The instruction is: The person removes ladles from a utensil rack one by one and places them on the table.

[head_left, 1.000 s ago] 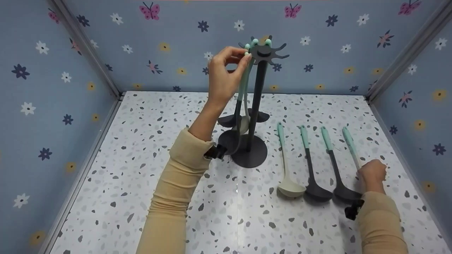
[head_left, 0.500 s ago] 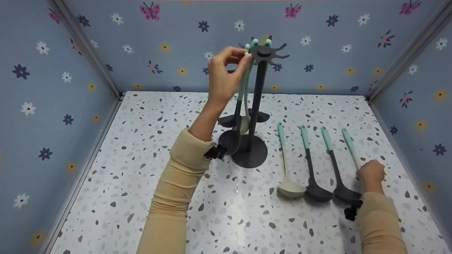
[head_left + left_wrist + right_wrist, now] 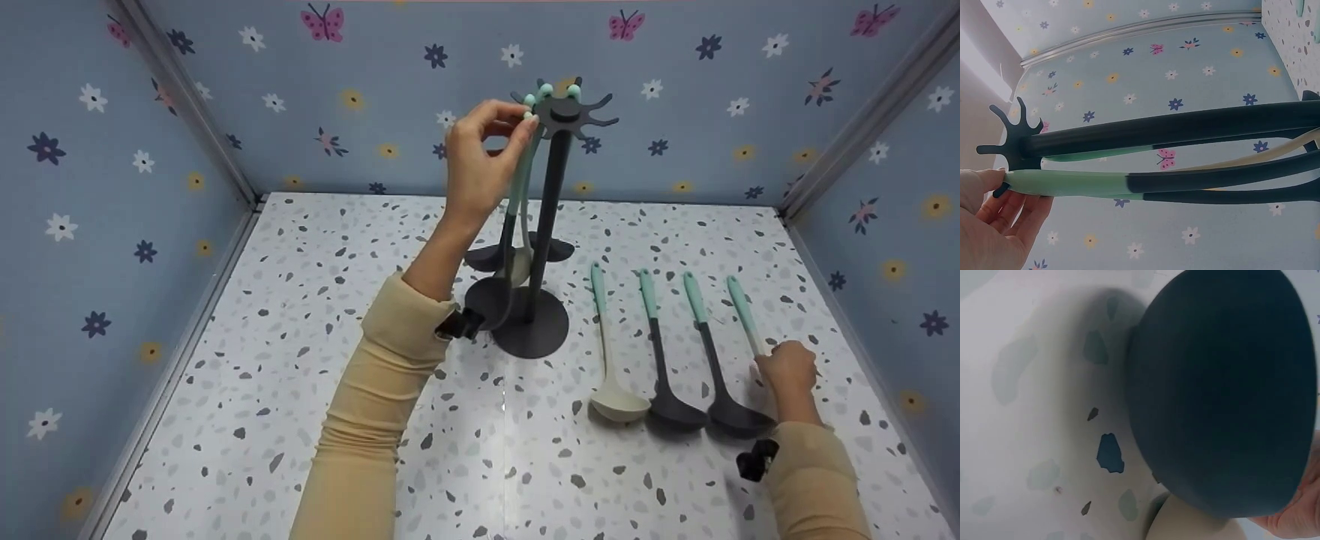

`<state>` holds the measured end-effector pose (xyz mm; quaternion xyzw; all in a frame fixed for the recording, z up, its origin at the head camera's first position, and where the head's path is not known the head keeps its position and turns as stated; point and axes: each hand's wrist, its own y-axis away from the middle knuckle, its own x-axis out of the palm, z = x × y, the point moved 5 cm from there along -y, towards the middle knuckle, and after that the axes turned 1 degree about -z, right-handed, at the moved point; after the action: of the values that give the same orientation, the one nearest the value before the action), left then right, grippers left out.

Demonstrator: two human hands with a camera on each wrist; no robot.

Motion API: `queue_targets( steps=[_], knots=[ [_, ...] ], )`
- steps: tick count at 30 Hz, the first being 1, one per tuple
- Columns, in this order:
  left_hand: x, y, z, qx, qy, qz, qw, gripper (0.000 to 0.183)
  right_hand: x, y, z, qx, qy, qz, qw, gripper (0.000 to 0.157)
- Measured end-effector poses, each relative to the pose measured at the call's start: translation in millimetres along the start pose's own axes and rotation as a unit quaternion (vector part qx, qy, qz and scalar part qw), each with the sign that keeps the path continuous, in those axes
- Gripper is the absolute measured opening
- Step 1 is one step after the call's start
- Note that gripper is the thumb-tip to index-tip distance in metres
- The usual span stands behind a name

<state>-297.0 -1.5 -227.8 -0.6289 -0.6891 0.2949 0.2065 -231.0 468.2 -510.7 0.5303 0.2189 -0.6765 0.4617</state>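
Flower-print wall (image 3: 390, 67) out back, left hand (image 3: 478, 169) pinches a dark utensil (image 3: 1072, 183) by its top so it hangs beside the rack (image 3: 550, 202) — right hand (image 3: 787, 369) grips a pale-stemmed one (image 3: 742, 306).

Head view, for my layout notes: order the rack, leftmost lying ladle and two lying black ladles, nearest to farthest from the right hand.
1. Right black ladle: just left of the right hand.
2. Left black ladle: next left.
3. Leftmost lying ladle: cream, further left.
4. Rack: upright, farthest left.
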Motion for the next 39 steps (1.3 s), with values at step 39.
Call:
queue_targets(
  steps=[39],
  knots=[
    [1.1,-0.8,-0.5,-0.01,0.007,-0.003,0.9999,0.014,-99.8,113.2,209.8,-0.415,-0.357,-0.183,0.817,0.016]
  ],
)
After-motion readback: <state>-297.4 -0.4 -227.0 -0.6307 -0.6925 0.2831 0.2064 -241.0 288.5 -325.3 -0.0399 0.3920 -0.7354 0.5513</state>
